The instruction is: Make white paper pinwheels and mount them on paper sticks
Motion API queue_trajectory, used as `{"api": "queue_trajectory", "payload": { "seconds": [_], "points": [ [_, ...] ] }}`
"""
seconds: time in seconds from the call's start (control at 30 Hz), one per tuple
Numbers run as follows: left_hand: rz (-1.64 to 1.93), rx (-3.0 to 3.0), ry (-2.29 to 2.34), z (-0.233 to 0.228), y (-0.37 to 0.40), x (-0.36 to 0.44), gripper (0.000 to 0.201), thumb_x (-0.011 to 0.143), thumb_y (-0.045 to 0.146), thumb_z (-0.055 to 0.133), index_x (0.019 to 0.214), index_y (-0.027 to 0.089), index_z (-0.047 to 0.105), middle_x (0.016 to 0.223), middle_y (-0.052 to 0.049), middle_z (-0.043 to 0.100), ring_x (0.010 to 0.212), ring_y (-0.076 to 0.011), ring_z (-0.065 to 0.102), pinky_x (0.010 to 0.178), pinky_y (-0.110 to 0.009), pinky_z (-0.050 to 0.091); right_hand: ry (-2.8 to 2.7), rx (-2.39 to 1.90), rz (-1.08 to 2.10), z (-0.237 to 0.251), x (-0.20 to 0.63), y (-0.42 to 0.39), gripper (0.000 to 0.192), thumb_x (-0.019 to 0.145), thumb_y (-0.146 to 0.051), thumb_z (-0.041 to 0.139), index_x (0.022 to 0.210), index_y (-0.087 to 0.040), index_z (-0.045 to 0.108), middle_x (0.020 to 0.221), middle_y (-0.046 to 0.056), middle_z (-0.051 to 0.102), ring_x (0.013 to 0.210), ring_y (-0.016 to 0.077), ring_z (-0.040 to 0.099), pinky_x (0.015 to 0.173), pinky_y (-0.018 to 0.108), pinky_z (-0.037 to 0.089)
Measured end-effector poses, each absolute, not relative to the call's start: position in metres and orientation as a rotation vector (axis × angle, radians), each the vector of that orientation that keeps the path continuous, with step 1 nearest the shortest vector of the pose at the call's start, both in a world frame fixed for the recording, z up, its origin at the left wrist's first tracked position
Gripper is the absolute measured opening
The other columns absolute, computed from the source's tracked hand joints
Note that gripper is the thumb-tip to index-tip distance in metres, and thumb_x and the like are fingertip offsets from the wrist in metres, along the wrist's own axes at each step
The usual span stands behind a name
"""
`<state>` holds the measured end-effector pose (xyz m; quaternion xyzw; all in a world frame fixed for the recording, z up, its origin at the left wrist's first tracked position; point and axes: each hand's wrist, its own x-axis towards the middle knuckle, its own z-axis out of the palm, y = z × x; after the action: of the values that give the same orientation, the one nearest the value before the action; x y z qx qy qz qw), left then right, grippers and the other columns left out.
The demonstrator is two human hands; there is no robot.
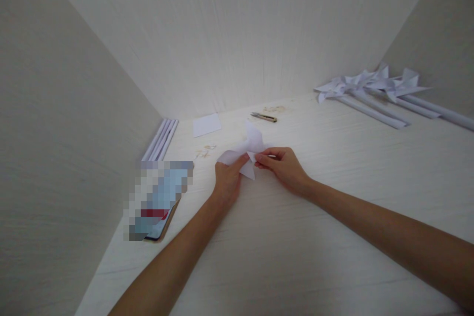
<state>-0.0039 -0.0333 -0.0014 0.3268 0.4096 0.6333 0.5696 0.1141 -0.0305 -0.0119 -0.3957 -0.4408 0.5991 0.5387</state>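
A white paper pinwheel (254,137) with pointed, curled blades is held between my two hands over the middle of the table. My left hand (228,175) grips it from the lower left, thumb pressed near its centre. On the right side, my right hand (278,165) pinches one paper tip between thumb and fingers. Parts of the pinwheel are hidden behind the left hand. Just beyond it lies a small pair of thread snips (264,117).
Finished-looking paper pinwheels (370,84) on rolled paper sticks lie at the back right. Several paper tubes (160,139) and a white paper sheet (207,125) are at the back left. A phone (163,202), partly pixelated, rests left of my forearm. Small tan scraps (205,152) are scattered nearby. Walls enclose the table.
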Motion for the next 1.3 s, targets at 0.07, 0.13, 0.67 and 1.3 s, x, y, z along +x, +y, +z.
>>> {"api": "queue_trajectory", "payload": {
  "seconds": [0.07, 0.13, 0.67, 1.3],
  "points": [
    [1.487, 0.767, 0.993, -0.002, -0.0329, -0.0033, 0.014, 0.052, 0.013, 0.067, 0.065, 0.012, 0.062, 0.066, -0.002, 0.066, 0.062, -0.0134, 0.059, 0.065, -0.027, 0.046, -1.035, -0.955, 1.415, -0.0119, 0.1134, -0.0308, 0.014, 0.055, -0.028, 0.071, 0.06, -0.016, 0.067, 0.06, -0.001, 0.065, 0.056, 0.0084, 0.057, 0.061, 0.022, 0.047],
    [1.492, 0.777, 1.007, -0.0025, -0.0324, -0.003, 0.014, 0.052, 0.013, 0.068, 0.065, 0.013, 0.062, 0.066, -0.001, 0.066, 0.062, -0.0134, 0.059, 0.065, -0.027, 0.046, -1.027, -0.982, 1.398, -0.0104, 0.1126, -0.0316, 0.015, 0.054, -0.029, 0.071, 0.059, -0.015, 0.067, 0.059, -0.001, 0.064, 0.055, 0.0085, 0.057, 0.059, 0.022, 0.047],
    [1.485, 0.861, 1.041, -0.0044, -0.032, -0.0019, 0.015, 0.052, 0.015, 0.068, 0.066, 0.014, 0.063, 0.071, -0.002, 0.067, 0.067, -0.0141, 0.06, 0.071, -0.029, 0.046, -1.003, -1.096, 1.315, -0.0066, 0.1107, -0.032, 0.018, 0.055, -0.032, 0.07, 0.055, -0.014, 0.065, 0.053, 0.0, 0.062, 0.052, 0.0101, 0.057, 0.056, 0.023, 0.046],
    [1.472, 0.886, 1.047, -0.0068, -0.0324, -0.0028, 0.016, 0.052, 0.015, 0.069, 0.068, 0.015, 0.064, 0.072, -0.003, 0.067, 0.069, -0.0148, 0.06, 0.071, -0.029, 0.046, -1.014, -1.135, 1.282, -0.005, 0.1106, -0.0344, 0.02, 0.056, -0.032, 0.069, 0.05, -0.015, 0.062, 0.049, 0.0, 0.06, 0.049, 0.0104, 0.056, 0.051, 0.023, 0.043]
  ]
}}
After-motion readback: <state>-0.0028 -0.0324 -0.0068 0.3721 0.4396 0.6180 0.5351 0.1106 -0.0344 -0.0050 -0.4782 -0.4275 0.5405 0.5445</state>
